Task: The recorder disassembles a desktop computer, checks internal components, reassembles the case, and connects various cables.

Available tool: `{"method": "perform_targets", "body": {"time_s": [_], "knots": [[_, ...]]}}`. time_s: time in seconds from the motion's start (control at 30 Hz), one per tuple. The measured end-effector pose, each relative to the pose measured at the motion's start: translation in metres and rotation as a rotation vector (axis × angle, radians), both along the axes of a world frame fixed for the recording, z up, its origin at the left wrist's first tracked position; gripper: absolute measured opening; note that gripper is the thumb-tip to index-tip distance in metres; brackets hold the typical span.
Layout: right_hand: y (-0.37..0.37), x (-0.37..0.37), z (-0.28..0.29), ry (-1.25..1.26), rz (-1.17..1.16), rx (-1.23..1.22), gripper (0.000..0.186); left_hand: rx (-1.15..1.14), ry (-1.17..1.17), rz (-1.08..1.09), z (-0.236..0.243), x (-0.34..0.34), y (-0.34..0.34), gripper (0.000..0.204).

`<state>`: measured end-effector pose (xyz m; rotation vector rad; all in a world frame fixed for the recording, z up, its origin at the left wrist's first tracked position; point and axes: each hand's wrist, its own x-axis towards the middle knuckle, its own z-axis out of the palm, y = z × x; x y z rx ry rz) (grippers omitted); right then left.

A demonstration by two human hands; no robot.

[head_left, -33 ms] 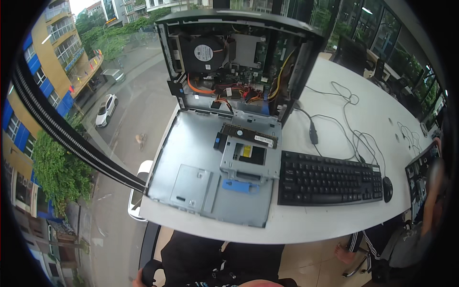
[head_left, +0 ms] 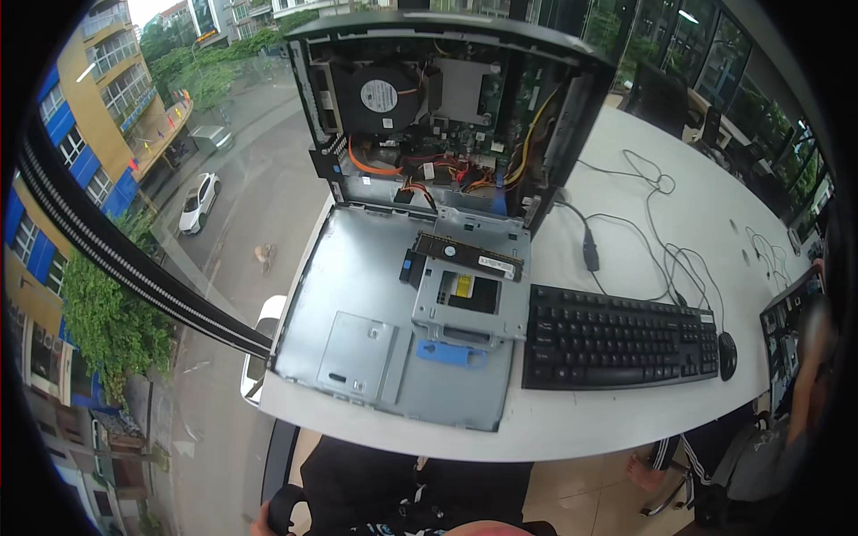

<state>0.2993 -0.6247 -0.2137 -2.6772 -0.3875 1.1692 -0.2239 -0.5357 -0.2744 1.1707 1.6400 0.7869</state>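
At the lower left edge a small part of my left hand (head_left: pixel 260 520) shows against a curved black part, apparently a chair armrest (head_left: pixel 283 506). Most of its fingers are cut off. My right hand is not in view. In front of me stands an open desktop computer case (head_left: pixel 308 134), with a fan (head_left: pixel 379 95) and red, orange and yellow cables inside. Its metal side panel (head_left: pixel 340 268) lies folded down on the white table. On the panel's grey drive bracket (head_left: pixel 429 314) rests a memory stick (head_left: pixel 469 256), slightly slanted. A blue latch (head_left: pixel 451 355) sits at the bracket's near side.
Right of the panel lie a black keyboard (head_left: pixel 621 341), a mouse (head_left: pixel 727 355) and tangled thin cables (head_left: pixel 663 185) on the table (head_left: pixel 617 420). At the far right another person's arm (head_left: pixel 802 397) is beside an open computer part (head_left: pixel 782 339). A window borders the left.
The view has shifted very slightly, so the case and keyboard sit a little differently in the picture. Nothing on the table has visibly moved.
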Motion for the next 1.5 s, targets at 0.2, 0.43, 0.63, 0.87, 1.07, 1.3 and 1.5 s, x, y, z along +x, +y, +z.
{"method": "perform_targets", "body": {"time_s": [0.2,0.43,0.63,0.87,1.07,1.3,1.5], "knots": [[-0.010,-0.012,0.000,-0.037,-0.122,0.083,0.042,-0.431,0.239,-0.146,-0.013,-0.026,0.023,0.076],[-0.007,-0.031,-0.003,-0.036,-0.148,0.136,0.042,-0.058,0.477,-0.225,-0.010,-0.025,0.085,0.089],[-0.004,-0.049,-0.011,-0.099,-0.131,0.133,0.043,-0.066,0.459,-0.285,0.001,-0.037,0.113,0.087],[0.045,-0.027,0.040,-0.069,0.089,-0.091,0.041,-0.121,0.456,-0.317,0.014,-0.030,0.120,0.090],[0.176,0.030,0.122,-0.164,0.832,0.091,0.042,-0.658,0.819,-0.945,0.103,-0.012,0.215,0.091],[0.314,-0.036,0.242,-0.482,1.571,0.820,0.027,0.182,0.090,-1.176,0.287,0.125,0.324,0.049],[0.411,-0.061,0.225,-0.912,1.431,0.953,0.025,0.974,0.390,-1.354,0.407,0.166,0.381,0.029]]}}
